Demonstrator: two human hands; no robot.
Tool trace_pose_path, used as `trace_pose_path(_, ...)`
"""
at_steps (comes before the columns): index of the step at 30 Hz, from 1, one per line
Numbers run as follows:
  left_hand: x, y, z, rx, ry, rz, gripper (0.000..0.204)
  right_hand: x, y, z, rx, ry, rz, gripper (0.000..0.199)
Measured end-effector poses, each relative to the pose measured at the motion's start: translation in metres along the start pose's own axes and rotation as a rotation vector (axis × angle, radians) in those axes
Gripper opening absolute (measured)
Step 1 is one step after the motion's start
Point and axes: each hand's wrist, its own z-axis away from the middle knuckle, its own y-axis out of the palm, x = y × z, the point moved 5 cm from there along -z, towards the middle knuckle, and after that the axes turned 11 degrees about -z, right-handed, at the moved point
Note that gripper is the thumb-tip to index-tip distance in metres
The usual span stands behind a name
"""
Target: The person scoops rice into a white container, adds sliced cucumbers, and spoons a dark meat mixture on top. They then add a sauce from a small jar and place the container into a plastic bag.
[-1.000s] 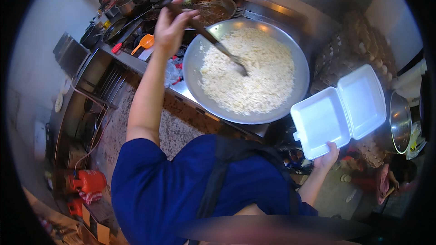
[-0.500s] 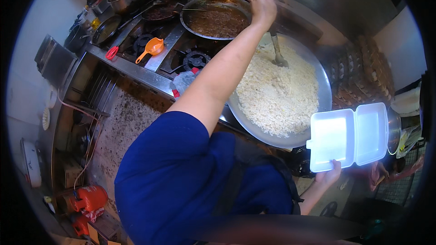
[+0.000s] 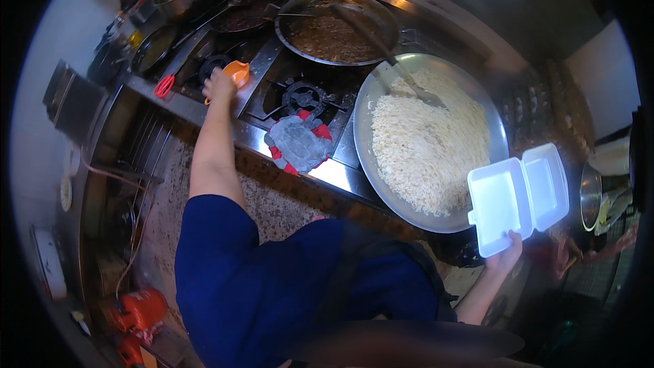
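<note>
My left hand is over the handle of an orange plastic dipper on the stove's front edge. Its fingers are blurred, so whether they have closed round the handle is unclear. At the right, my right hand grips the lower edge of a white foam takeaway box, its lid folded open and its inside bare. Beside the box sits a large round metal pan of rice. A long-handled turner stands with its blade in the rice, its handle leaning toward the back left.
Behind is a wide pan of brown sauce; a darker pan is left of it. A grey and red cloth lies by a burner. Red-handled tongs rest farther left. Egg trays are stacked at the right.
My left hand has let go of the turner and moved left to the orange dipper. The turner now leans in the rice by itself. My right hand still holds the box, slightly tilted.
</note>
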Motion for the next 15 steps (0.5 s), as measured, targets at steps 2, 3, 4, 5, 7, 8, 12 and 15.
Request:
trace_pose_path(2, 0.014, 0.034, -0.004, 0.026, 0.016, -0.009, 0.030, -0.007, 0.015, 0.001, 0.007, -0.007, 0.006, 0.062)
trace_pose_path(3, 0.013, 0.036, 0.001, 0.013, 0.073, 0.013, 0.030, -0.009, 0.016, 0.005, -0.005, -0.007, 0.007, 0.062)
trace_pose_path(4, 0.010, 0.037, 0.004, 0.001, 0.124, 0.036, 0.030, -0.010, 0.012, 0.003, 0.007, 0.011, -0.002, 0.062)
trace_pose_path(5, 0.007, 0.037, 0.007, -0.019, 0.167, 0.104, 0.027, -0.011, 0.014, 0.004, 0.016, 0.009, 0.000, 0.062)
trace_pose_path(7, 0.006, 0.024, 0.022, -0.062, 0.238, 0.238, 0.022, -0.014, 0.020, 0.004, 0.045, 0.016, 0.005, 0.062)
trace_pose_path(8, 0.010, 0.020, 0.033, 0.047, 0.185, 0.425, 0.021, -0.014, 0.017, 0.002, 0.069, 0.013, -0.006, 0.060)
trace_pose_path(12, -0.001, -0.050, 0.124, 0.335, 0.142, 1.016, 0.021, 0.002, 0.007, 0.009, 0.099, 0.028, -0.059, 0.059)
trace_pose_path(15, -0.040, -0.111, 0.185, 0.346, 0.397, 1.146, 0.024, 0.014, -0.008, 0.006, 0.129, 0.060, -0.104, 0.058)
